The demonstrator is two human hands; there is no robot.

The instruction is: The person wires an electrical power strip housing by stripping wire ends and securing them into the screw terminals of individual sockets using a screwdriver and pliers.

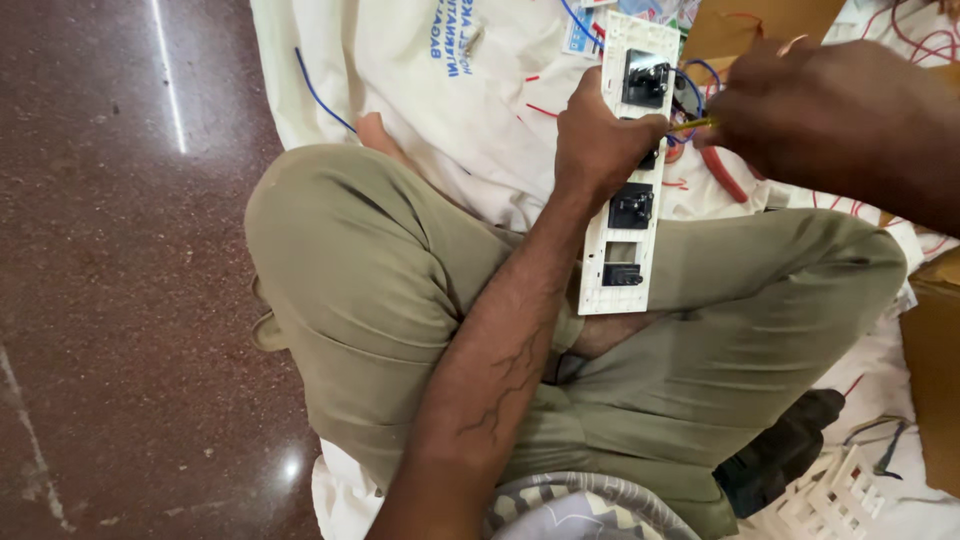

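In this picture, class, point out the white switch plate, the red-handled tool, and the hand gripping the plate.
White switch plate (622,285), head view, lower end of its back.
Red-handled tool (722,175), head view, its red handle.
Left hand (598,135), head view, back of the hand.

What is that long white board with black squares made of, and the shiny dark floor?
The long white switch plate in the left hand looks like matte moulded plastic: thin ribbed edges, cut-out slots. The dark speckled floor seems polished stone, perhaps granite, since it mirrors the lights.
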